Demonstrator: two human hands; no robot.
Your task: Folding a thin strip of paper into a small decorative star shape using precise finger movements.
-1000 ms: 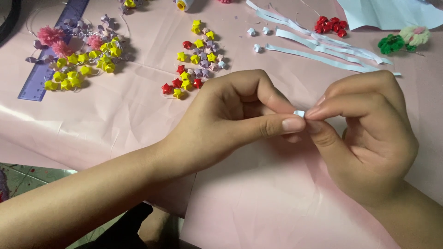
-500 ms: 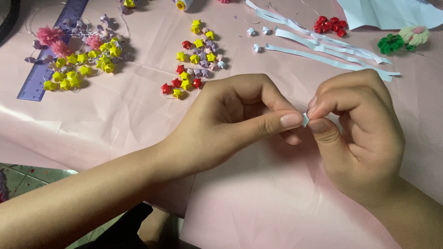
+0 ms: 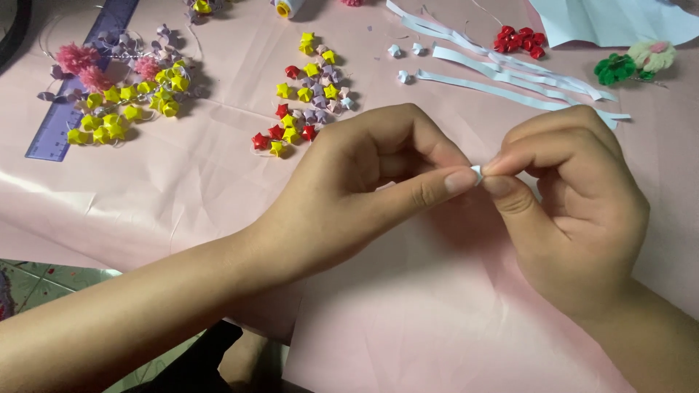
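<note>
My left hand (image 3: 364, 189) and my right hand (image 3: 575, 211) meet at their fingertips above a pink sheet (image 3: 408, 313). Both pinch one tiny pale blue folded paper piece (image 3: 476, 171), thumb and forefinger from each side. Most of the piece is hidden by the fingertips. A loose cluster of small red, yellow and lilac paper stars (image 3: 306, 94) lies just beyond my left hand. Pale blue paper strips (image 3: 510, 80) lie beyond my right hand.
A purple ruler (image 3: 69, 94) lies far left beside yellow stars and pink pompoms (image 3: 116, 87) strung on thread. Red stars (image 3: 520, 40), a green and cream pompom flower (image 3: 633, 62), a pale blue sheet (image 3: 619, 18) and a thread spool (image 3: 287, 7) sit along the far edge.
Both hands have lifted slightly and turned the small blue piece between the fingertips; it sits a little higher than half a second ago. Nothing on the table has moved.
</note>
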